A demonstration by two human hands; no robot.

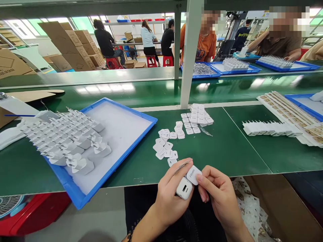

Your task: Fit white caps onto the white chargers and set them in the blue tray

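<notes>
My left hand [166,196] is closed around a white charger [184,189], whose end face with a dark port slot is turned up toward me. Thin white pieces [181,166] are tucked between its fingers. Pinched between thumb and fingers of my right hand [222,191] is a small white square cover plate [193,174] with grey lettering. That plate is right beside the charger's end; whether they touch I cannot tell. Beyond my hands, similar loose plates [164,148] lie scattered on the green table [219,148], with stacked ones [198,114] behind.
At left, a blue-rimmed tray [136,144] holds many white plug chargers [68,134]. A row of chargers [271,128] and long strips [292,116] lie at right. A white post [188,57] rises ahead. Co-workers sit across the bench. An open carton [280,201] stands below right.
</notes>
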